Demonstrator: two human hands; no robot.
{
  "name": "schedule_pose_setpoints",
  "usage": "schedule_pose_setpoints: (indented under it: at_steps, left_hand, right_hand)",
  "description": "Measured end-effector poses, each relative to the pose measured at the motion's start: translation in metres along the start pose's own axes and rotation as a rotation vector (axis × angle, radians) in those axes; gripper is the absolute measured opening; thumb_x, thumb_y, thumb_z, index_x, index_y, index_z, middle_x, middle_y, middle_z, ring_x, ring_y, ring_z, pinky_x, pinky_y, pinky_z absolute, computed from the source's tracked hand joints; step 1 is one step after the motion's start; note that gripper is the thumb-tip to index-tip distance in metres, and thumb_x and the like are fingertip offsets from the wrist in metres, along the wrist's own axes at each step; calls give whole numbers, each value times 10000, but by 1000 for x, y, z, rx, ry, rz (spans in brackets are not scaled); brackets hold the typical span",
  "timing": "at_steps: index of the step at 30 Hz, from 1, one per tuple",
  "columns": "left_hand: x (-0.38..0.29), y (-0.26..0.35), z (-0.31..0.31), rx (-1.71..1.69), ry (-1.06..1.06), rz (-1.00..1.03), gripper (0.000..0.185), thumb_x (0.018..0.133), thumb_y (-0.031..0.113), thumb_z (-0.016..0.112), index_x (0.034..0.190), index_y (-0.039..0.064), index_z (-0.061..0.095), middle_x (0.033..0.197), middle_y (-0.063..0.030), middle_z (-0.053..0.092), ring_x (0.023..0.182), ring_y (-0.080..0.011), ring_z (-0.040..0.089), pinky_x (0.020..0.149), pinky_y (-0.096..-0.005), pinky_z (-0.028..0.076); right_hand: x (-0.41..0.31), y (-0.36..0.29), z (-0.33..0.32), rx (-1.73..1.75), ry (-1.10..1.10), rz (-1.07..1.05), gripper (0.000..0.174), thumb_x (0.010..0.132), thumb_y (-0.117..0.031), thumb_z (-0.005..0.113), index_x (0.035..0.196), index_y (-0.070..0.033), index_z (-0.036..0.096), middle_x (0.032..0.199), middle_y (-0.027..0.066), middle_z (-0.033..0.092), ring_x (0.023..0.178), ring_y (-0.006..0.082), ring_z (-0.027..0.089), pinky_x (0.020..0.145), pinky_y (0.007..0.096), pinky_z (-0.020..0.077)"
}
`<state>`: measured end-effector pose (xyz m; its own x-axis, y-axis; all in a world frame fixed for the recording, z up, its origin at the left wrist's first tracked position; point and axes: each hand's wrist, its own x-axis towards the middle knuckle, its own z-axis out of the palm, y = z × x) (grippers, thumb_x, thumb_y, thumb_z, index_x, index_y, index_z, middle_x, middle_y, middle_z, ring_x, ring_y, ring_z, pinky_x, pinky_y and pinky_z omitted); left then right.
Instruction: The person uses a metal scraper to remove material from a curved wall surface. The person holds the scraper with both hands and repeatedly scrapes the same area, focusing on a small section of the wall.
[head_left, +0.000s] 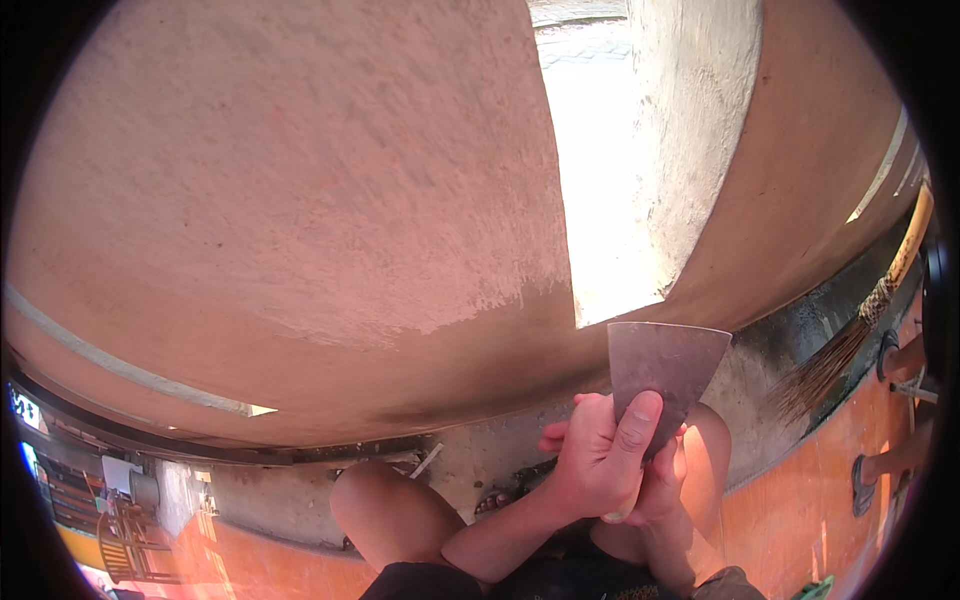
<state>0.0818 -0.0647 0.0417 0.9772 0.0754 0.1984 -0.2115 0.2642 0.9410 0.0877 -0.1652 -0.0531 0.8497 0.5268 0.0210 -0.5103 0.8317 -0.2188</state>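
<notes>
A wide metal scraper with a flared blade points up and away from me in front of my knees. My left hand grips it, the thumb pressed flat on the lower blade and some fingers sticking out to the left. My right hand is closed around its lower end, partly behind the left hand. Both hands cover the handle. Just beyond the blade's edge rises a plastered wall, pale and rough above, with a smoother brownish band along its bottom.
A bright vertical gap splits the wall, beside a plastered pillar edge. A stick broom leans at the right. Another person's sandaled foot is near it on orange tiles. A wooden chair stands far left.
</notes>
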Motion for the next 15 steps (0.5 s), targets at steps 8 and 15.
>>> schedule_pose_setpoints:
  at_steps: [8, 15]
  left_hand:
    - [0, -21, -6, -171, 8, -144, 391, 1049, 309, 396, 1053, -12, 619, 854, -80, 679, 789, -140, 638, 741, -258, 493]
    - [8, 3, -22, 143, 245, -33, 453, 1054, 316, 375, 895, -36, 613, 709, -48, 618, 602, -98, 562, 572, -245, 456]
  right_hand:
    - [0, -1, -6, 167, 26, 107, 436, 1031, -489, 298, 812, -143, 448, 977, 56, 583, 853, 219, 584, 783, 326, 495]
    - [5, -10, 53, -776, -4, 180, 534, 976, -599, 364, 1011, -79, 481, 870, 3, 514, 838, 120, 485, 784, 281, 414]
